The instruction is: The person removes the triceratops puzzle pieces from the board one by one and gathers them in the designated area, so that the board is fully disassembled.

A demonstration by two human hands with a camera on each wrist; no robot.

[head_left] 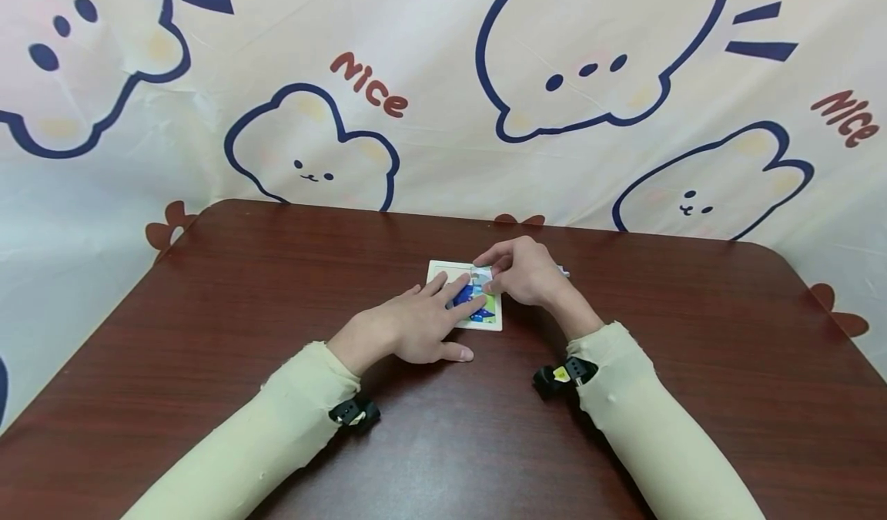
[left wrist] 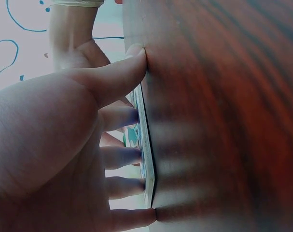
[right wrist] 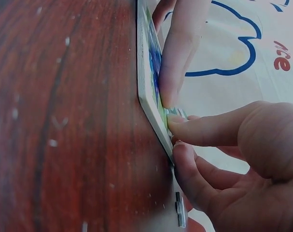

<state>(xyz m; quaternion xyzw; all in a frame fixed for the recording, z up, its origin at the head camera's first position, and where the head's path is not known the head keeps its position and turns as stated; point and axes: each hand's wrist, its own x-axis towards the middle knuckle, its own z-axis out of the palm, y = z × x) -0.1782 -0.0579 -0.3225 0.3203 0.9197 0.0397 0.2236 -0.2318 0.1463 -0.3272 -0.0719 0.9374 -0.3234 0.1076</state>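
A small picture puzzle board with a white border lies on the table, its picture blue and green. My left hand lies over its left part, fingers spread and straight; fingertips touch the board, and in the left wrist view the thumb reaches the tabletop beside it. At the upper right of the board, my right hand pinches a pale puzzle piece between thumb and fingers. The fingers hide part of that piece. In the right wrist view, the right thumb is at the board's surface.
Beyond the right hand, another small piece lies on the brown wooden table, partly hidden; the right wrist view shows a loose piece near the board. A printed cloth hangs behind the table.
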